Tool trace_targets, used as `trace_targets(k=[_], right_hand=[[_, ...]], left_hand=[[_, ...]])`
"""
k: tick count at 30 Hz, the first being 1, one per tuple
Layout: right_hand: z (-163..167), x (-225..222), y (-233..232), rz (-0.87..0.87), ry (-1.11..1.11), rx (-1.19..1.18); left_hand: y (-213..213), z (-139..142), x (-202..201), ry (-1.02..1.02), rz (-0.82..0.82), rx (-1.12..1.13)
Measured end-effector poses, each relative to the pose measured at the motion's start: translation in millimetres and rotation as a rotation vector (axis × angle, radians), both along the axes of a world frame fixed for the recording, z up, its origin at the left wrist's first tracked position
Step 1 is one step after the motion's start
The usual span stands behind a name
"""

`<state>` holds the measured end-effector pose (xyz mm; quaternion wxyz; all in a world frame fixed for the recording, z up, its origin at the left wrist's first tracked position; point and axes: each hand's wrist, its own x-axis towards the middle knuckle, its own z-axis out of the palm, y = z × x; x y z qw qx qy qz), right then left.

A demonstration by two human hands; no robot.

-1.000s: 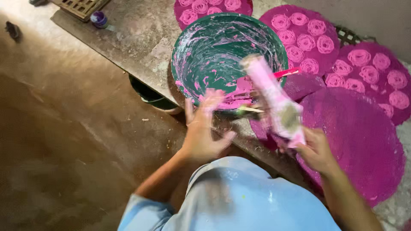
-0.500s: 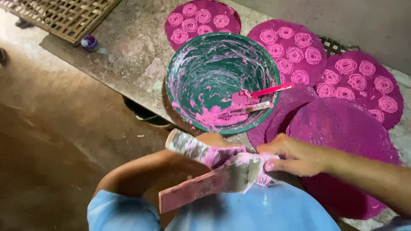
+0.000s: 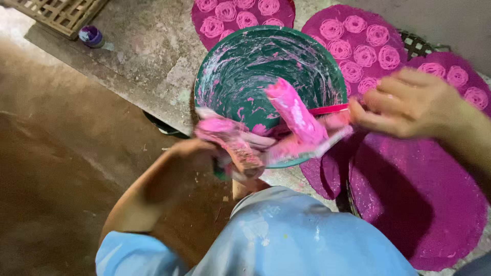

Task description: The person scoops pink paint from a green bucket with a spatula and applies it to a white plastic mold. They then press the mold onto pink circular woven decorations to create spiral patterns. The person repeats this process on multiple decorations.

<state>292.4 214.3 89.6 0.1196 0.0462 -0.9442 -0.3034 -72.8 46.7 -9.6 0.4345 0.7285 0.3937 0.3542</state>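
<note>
Gripping a paste-smeared plastic piping bag [image 3: 240,145], the person's left hand [image 3: 192,153] is closed around its lower end at the near rim of a green basin [image 3: 230,66], fingers wrapped so tightly that little of the palm shows. Coated in bright pink paste, the bag runs on a slant: its long axis climbs from the left hand at lower left toward the upper right, where a thick pink lobe [image 3: 296,115] of it stands up over the basin's interior, pointing away from the person. The right hand [image 3: 409,105] hovers to the right of the basin, blurred, fingers loosely curled and pointing left toward the bag's far end; whether it grips anything cannot be told. A pink stick [image 3: 327,109] lies across the basin's right rim, roughly level, just beside those fingertips. The basin's inner wall is streaked with pink and white smears. Around it lie round magenta mats [image 3: 419,204], the far ones carrying rows of piped pink spiral rounds [image 3: 365,56], the nearest one bare. A small purple bottle [image 3: 91,36] sits well apart at upper left on the concrete ledge [image 3: 143,56], near a wooden lattice [image 3: 61,15]. The person's light blue garment [image 3: 286,240] fills the bottom of the view.
</note>
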Motion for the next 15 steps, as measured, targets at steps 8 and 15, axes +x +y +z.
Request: trace_targets(k=[8,15], right_hand=[[-54.9,-64.1,17.0,-0.293,0.263,-0.505],[-185.3,-75.4,2.6,-0.623,-0.376,-0.651]], left_hand=[[-0.7,-92.3,23.9,-0.093,0.474,0.035],[-0.4,-184.4,14.8,-0.113,0.926,0.016]])
